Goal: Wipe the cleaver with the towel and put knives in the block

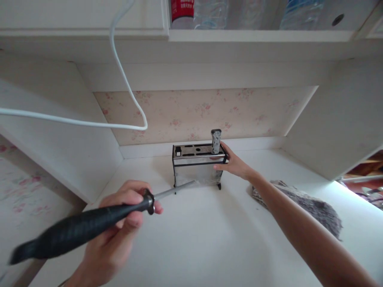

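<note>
A honing steel [80, 227] with a black handle and a thin grey rod is in my left hand [116, 231], whose fingers close round the guard end of the handle. The rod points right, its tip appearing in front of the knife block [194, 174]. That block has a slotted metal top, dark edges and pale sides, and stands upright near the back of the counter. My right hand [235, 161] grips its right end, thumb on the front and fingers partly hidden behind. From the block's right slot rises a worn, mottled grey handle [216, 141].
A grey-brown cloth [311, 209] lies crumpled on the white counter [191, 247], right of the block. A white cable [128, 89] hangs in front at upper left. Overhead, the cabinet shelf [257, 36] holds plastic bottles [211, 14]. Side panels flank the counter.
</note>
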The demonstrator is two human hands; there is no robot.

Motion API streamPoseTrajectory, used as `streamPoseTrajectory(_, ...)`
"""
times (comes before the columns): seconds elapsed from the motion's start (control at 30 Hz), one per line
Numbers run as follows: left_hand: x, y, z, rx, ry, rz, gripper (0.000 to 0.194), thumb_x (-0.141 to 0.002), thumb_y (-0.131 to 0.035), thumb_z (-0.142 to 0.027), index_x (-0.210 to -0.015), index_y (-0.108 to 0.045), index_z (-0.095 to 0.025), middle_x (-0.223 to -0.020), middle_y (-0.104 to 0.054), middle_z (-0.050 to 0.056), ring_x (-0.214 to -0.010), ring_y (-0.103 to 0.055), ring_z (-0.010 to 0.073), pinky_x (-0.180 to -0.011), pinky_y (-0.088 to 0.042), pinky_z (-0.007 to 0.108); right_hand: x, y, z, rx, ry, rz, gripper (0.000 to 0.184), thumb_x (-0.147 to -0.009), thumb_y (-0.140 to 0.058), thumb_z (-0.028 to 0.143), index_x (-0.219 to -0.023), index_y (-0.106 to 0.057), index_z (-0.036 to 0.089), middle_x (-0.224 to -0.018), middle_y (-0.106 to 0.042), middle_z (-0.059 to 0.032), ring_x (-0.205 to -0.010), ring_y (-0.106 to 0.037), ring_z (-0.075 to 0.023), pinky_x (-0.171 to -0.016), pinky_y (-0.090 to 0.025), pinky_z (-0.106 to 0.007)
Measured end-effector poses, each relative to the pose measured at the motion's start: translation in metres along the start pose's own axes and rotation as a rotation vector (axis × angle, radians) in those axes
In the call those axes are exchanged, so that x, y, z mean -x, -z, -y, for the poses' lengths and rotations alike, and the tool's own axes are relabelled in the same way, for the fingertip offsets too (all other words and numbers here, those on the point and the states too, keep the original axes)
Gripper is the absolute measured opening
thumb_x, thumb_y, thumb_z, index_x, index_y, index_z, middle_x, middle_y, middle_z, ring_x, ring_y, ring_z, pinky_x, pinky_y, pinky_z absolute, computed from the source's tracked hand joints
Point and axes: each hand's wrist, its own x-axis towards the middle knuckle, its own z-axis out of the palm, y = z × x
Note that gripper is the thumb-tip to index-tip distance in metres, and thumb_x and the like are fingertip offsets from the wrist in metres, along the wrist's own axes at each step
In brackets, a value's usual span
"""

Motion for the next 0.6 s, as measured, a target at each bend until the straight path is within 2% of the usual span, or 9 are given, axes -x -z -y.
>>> streamPoseTrajectory(0.07, -0.016, -0.003, -0.01, 0.126, -0.076, -0.067, 0.017, -0.088, -0.057, -0.032, -0.103, -0.052, -0.027, -0.1, -0.062, 0.004, -0.081, -0.065, 0.019, -0.069, -0.058, 0.036, 0.004, 0.002, -0.002, 0.031, -0.006, -0.029, 0.108, -0.064, -0.08, 0.042, -0.148, -0.014, 0.036, -0.152, -0.025, -0.0095, -0.121, -0.053, -0.0272, -0.098, -0.048, -0.04)
streamPoseTrajectory(0.2, -0.053, -0.014, -0.015, 0.256, -0.174, -0.129, 0.015, -0.088, -0.058, -0.029, -0.102, -0.055, -0.024, -0.095, -0.062, 0.003, -0.087, -0.065, 0.0178, -0.066, -0.06, 0.032, 0.014, 0.009, -0.011, 0.061, -0.087, -0.086, 0.107, -0.064, -0.079, 0.044, -0.148, -0.014, 0.035, -0.15, -0.028, -0.0118, -0.12, -0.051, -0.0276, -0.092, -0.052, -0.04)
streamPoseTrajectory(0.33, -0.093, -0.024, 0.005, 0.309, -0.133, -0.103, 0.015, -0.086, -0.062, -0.031, -0.098, -0.057, -0.023, -0.089, -0.061, 0.0, -0.074, -0.066, 0.0138, -0.068, -0.06, 0.031, 0.027, 0.014, -0.023, 0.037, -0.114, -0.184, 0.1, -0.066, -0.077, 0.047, -0.146, -0.018, 0.032, -0.138, -0.041, -0.0137, -0.101, -0.061, -0.0235, -0.084, -0.055, -0.041)
streamPoseTrajectory(0.43, -0.116, -0.032, 0.022, 0.339, -0.087, -0.11, 0.017, -0.084, -0.063, -0.036, -0.095, -0.057, -0.024, -0.082, -0.061, -0.001, -0.065, -0.065, 0.0131, -0.065, -0.059, 0.03, 0.04, 0.017, -0.029, 0.021, -0.097, -0.253, 0.092, -0.069, -0.075, 0.048, -0.143, -0.023, 0.032, -0.124, -0.053, -0.0108, -0.086, -0.064, -0.0194, -0.08, -0.055, -0.04)
streamPoseTrajectory(0.6, -0.142, -0.043, 0.032, 0.351, -0.053, -0.112, 0.019, -0.081, -0.066, -0.039, -0.091, -0.057, -0.025, -0.075, -0.059, -0.002, -0.061, -0.063, 0.0121, -0.061, -0.058, 0.028, 0.061, 0.025, -0.035, -0.044, -0.115, -0.317, 0.08, -0.07, -0.073, 0.049, -0.137, -0.032, 0.031, -0.111, -0.058, -0.0056, -0.078, -0.063, -0.0165, -0.079, -0.054, -0.039)
